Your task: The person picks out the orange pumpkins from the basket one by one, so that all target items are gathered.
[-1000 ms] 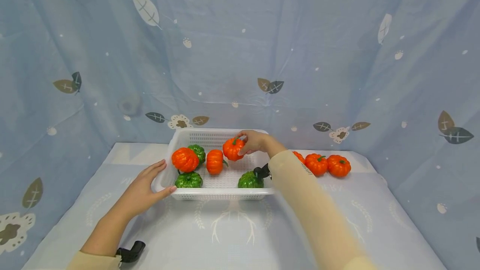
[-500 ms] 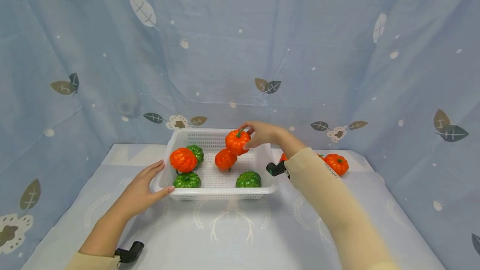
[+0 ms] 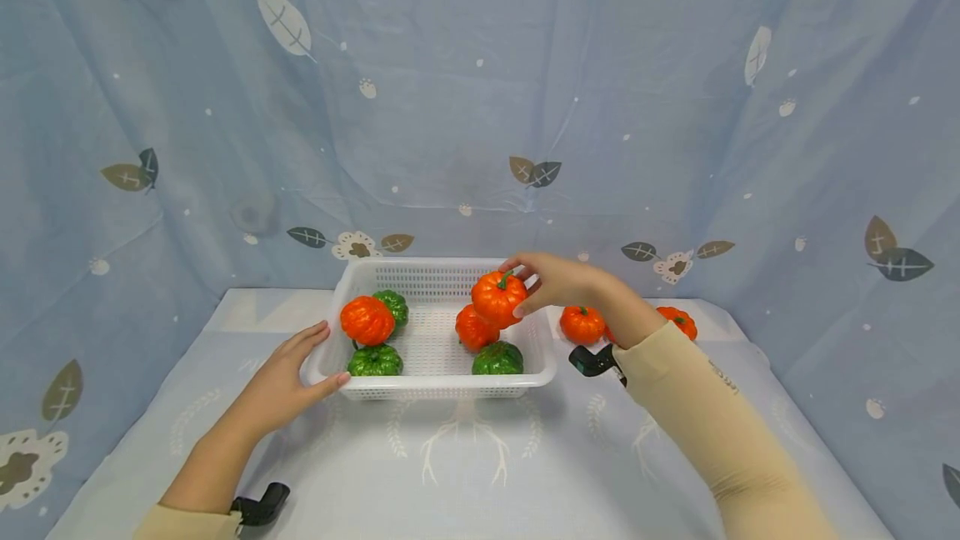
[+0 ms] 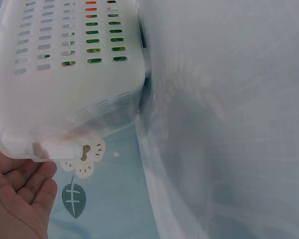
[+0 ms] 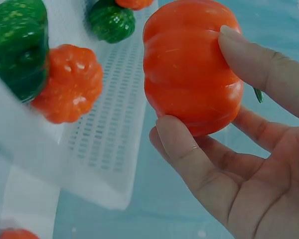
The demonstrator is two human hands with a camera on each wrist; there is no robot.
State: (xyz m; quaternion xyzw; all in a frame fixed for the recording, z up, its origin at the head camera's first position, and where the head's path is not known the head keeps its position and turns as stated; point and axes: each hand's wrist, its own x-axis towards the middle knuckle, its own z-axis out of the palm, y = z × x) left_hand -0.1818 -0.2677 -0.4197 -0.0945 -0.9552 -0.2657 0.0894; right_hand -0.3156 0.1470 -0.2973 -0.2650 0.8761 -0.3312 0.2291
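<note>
My right hand (image 3: 558, 280) pinches a glossy orange pumpkin (image 3: 498, 300) with a green stem, over the right part of a white plastic basket (image 3: 442, 383). In the right wrist view, thumb and fingers hold the ribbed orange pumpkin (image 5: 192, 64) from its sides. Below it in the head view, another orange pumpkin (image 3: 472, 330) lies in the basket beside a green pumpkin (image 3: 498, 359). My left hand (image 3: 281, 382) rests at the basket's left front corner, fingers along the left rim and thumb on the front rim. Its fingers (image 4: 35, 184) touch the rim in the left wrist view.
At the basket's left end lie an orange pumpkin (image 3: 367, 321) and two green pumpkins, one in front (image 3: 375, 361) and one behind (image 3: 393, 307). More orange pumpkins (image 3: 582, 324) stand on the table right of the basket, partly behind my right arm. A patterned blue curtain (image 3: 450, 107) hangs behind.
My right hand has moved right with the orange pumpkin, rising and then dropping slightly. The orange pumpkin below it has shifted right, next to the green one. My left hand stays put.
</note>
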